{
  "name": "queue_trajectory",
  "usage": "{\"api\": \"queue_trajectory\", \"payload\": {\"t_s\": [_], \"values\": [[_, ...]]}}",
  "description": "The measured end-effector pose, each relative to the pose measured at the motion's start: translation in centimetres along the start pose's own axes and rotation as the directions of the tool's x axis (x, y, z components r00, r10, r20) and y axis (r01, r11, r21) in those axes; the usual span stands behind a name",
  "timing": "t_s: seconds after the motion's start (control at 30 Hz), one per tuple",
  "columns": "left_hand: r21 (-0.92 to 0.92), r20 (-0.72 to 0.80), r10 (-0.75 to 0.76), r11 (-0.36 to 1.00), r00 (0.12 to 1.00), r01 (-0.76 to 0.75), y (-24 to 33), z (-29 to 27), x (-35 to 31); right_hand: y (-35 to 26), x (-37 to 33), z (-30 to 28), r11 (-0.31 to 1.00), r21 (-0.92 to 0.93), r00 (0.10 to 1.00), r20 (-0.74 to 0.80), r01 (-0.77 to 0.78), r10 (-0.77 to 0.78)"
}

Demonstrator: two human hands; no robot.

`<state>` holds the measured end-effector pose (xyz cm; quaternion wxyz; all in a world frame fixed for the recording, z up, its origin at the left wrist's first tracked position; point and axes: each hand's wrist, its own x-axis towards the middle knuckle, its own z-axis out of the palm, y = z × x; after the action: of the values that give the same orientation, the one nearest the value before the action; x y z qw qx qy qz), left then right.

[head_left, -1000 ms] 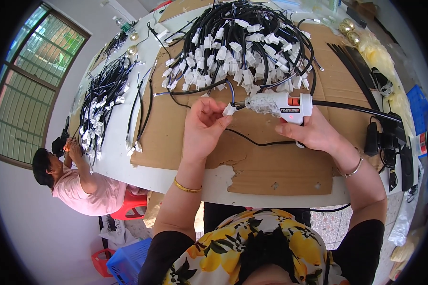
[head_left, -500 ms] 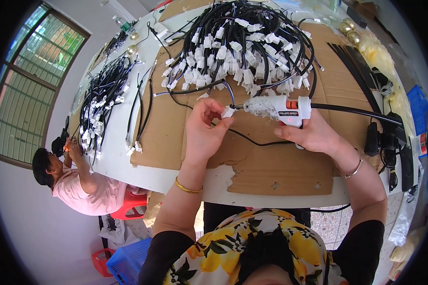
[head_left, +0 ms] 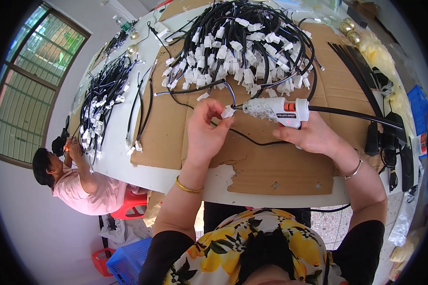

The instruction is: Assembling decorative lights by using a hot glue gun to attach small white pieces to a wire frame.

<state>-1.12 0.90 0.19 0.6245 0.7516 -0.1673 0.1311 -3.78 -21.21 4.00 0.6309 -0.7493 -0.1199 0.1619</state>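
Observation:
Between the thumb and fingers of my left hand point(head_left: 208, 124) is a small white plastic connector point(head_left: 228, 112), with dark and blue wires running out of its far side. My right hand point(head_left: 314, 133) is wrapped round the handle of a white hot glue gun point(head_left: 283, 110), whose clear-coated front points left. The gun's nozzle is right at the wire end of the connector; whether they touch I cannot tell. A black glue stick point(head_left: 354, 113) sticks out of the gun's back. Beyond my hands lies a big heap of black cables with white connectors point(head_left: 238, 52).
Cardboard point(head_left: 280, 175) covers much of the white table point(head_left: 199, 190). At left lies another cable bundle point(head_left: 100, 104), near a seated person in pink point(head_left: 88, 190). Black sticks point(head_left: 354, 71), a power strip point(head_left: 390, 137) and gold balls point(head_left: 349, 31) are on the right. A blue crate point(head_left: 128, 261) stands below left.
The glue gun has shifted slightly left, its nozzle closer to the connector. My left hand has barely moved and keeps its pinch.

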Motion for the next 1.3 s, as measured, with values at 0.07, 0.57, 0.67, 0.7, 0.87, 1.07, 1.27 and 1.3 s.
{"api": "queue_trajectory", "payload": {"t_s": [0.07,0.57,0.67,0.7,0.87,1.07,1.27,1.3], "values": [[0.019,-0.011,0.014,1.0,1.0,-0.013,-0.2,-0.1,0.0,-0.2,0.0,0.0,0.999,-0.032,1.0,-0.001,-0.001,0.001],[0.16,0.034,0.029,0.986,0.999,-0.034,-0.4,-0.1,-0.2,1.0,0.1,-0.3,0.995,-0.1,1.0,0.029,0.015,-0.012],[0.205,0.027,0.048,0.977,0.998,-0.053,-0.4,-0.2,-0.2,0.7,0.1,-0.3,0.988,-0.155,0.999,0.042,-0.017,0.024],[0.206,0.026,0.049,0.977,0.998,-0.053,-0.4,-0.2,-0.2,0.6,0.1,-0.3,0.984,-0.171,0.998,0.037,-0.042,0.049],[0.194,-0.007,0.057,0.979,0.998,-0.055,-0.5,-0.2,-0.2,0.9,0.0,-0.3,0.975,-0.218,0.998,0.041,-0.039,0.049],[0.163,-0.024,0.031,0.986,0.999,-0.027,-0.4,-0.2,-0.3,1.5,0.2,-0.4,0.976,-0.217,0.999,0.04,-0.024,0.034],[0.073,-0.04,0.027,0.997,0.999,-0.024,-0.3,-0.1,-0.3,1.0,0.1,-0.2,0.991,-0.129,0.999,0.024,-0.026,0.03],[0.074,-0.04,0.027,0.997,0.999,-0.024,-0.3,-0.1,-0.3,0.8,0.1,-0.1,0.997,-0.072,1.0,0.008,-0.012,0.013]]}}
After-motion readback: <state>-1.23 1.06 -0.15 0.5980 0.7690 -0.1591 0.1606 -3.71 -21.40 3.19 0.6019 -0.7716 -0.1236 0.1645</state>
